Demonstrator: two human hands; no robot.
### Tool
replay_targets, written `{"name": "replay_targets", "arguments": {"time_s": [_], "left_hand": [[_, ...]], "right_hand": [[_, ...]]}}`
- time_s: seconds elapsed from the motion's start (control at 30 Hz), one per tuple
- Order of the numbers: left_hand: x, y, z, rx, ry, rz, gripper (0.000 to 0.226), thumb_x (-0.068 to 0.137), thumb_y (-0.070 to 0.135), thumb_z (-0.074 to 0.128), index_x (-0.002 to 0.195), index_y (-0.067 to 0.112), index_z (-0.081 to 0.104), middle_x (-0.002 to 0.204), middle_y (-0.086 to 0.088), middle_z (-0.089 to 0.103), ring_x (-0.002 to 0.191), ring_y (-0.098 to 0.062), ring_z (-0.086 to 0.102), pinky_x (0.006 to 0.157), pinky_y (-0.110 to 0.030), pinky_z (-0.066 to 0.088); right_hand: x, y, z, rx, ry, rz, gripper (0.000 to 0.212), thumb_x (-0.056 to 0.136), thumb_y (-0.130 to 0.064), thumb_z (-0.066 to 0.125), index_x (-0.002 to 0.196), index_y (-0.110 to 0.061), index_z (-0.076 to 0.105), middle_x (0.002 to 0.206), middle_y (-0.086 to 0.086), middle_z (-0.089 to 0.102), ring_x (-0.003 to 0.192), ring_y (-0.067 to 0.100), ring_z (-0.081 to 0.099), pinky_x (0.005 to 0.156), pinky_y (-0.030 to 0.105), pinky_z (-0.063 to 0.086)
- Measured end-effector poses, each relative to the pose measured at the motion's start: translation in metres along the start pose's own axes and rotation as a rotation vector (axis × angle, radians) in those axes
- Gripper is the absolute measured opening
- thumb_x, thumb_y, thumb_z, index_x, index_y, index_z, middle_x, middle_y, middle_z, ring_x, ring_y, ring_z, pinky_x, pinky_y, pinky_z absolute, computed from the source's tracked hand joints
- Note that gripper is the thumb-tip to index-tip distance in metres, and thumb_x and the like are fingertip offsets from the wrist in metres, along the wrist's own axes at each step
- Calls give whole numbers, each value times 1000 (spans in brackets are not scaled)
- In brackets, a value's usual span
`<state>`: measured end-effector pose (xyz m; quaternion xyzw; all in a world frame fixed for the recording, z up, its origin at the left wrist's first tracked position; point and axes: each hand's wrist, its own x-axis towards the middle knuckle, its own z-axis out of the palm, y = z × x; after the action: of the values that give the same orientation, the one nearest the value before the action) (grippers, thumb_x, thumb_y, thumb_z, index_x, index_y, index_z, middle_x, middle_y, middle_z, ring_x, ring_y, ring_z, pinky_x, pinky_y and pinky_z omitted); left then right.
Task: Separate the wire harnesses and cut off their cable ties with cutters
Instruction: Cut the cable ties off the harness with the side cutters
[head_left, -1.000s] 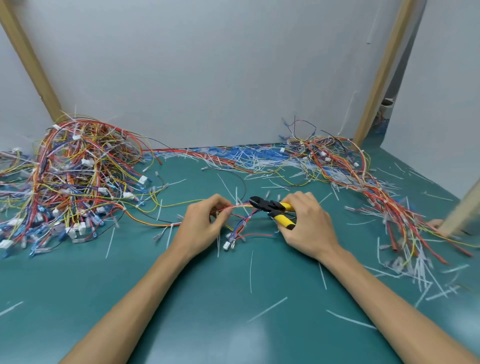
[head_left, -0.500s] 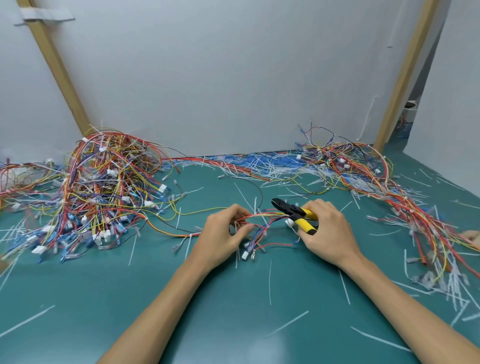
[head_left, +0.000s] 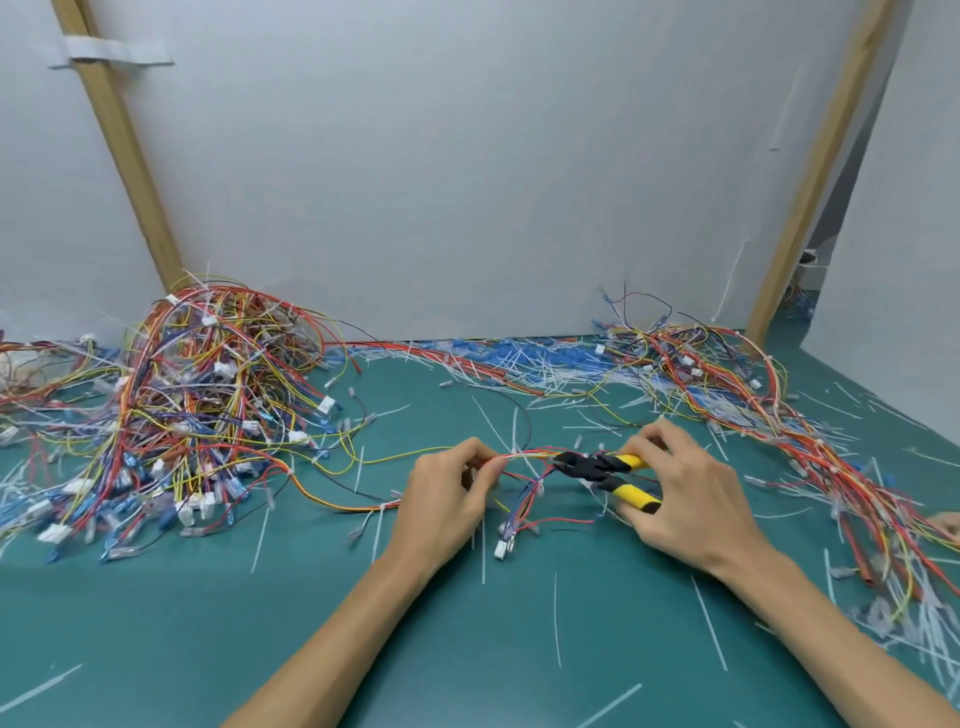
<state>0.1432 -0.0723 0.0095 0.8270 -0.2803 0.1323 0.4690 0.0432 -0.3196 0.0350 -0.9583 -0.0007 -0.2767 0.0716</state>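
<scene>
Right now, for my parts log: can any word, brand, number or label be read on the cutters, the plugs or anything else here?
No text can be read anywhere.
cutters: yellow and black handles, no print visible.
white plugs: too small and blurred to show markings.
tape strip on the wooden post: no writing visible.

Your right hand (head_left: 685, 499) covers most of the yellow handles of the cutters (head_left: 597, 467). Whether their tip sits on a tie or bare wire is too small to tell. Your left hand (head_left: 447, 493) hides the harness (head_left: 524, 483) where it pinches it. The wire pile (head_left: 156, 415) at 9 o'clock and the heap (head_left: 831, 457) at 3 o'clock run off the edges.
</scene>
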Motion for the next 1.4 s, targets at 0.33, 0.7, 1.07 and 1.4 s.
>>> {"name": "replay_targets", "arguments": {"time_s": [0.33, 0.7, 1.07, 1.4], "left_hand": [[11, -9, 1, 217, 34, 113, 22, 98, 43, 56, 88, 27, 66, 64, 11, 59, 65, -18, 58, 61, -37, 49], [7, -10, -1, 221, -30, 34, 24, 100, 46, 49, 95, 28, 65, 74, 6, 64, 74, -19, 56, 69, -38, 50], [5, -12, -2, 142, -66, -21, 24, 98, 44, 54, 84, 30, 67, 59, 12, 50, 58, -12, 45, 54, -31, 35], [7, -13, -6, 118, 5, -44, 24, 98, 28, 61, 77, 23, 70, 58, 19, 51, 54, -5, 44, 52, -18, 24]], "right_hand": [[101, -7, -35, -352, -379, -90, 47, 74, -49, 58, 118, -36, 49, 105, -9, 56, 102, 19, 52, 88, 37, 42], [116, -7, -6, -105, -558, -202, 38, 72, -36, 64, 107, -40, 53, 97, -16, 53, 95, 11, 48, 82, 38, 49], [109, -8, 1, -104, -520, -234, 12, 72, -42, 64, 80, -35, 58, 60, -6, 53, 58, 8, 48, 48, 28, 34], [98, -20, 6, -107, -431, -215, 14, 83, -44, 65, 81, -31, 63, 64, -3, 56, 65, 25, 53, 53, 30, 37]]}}
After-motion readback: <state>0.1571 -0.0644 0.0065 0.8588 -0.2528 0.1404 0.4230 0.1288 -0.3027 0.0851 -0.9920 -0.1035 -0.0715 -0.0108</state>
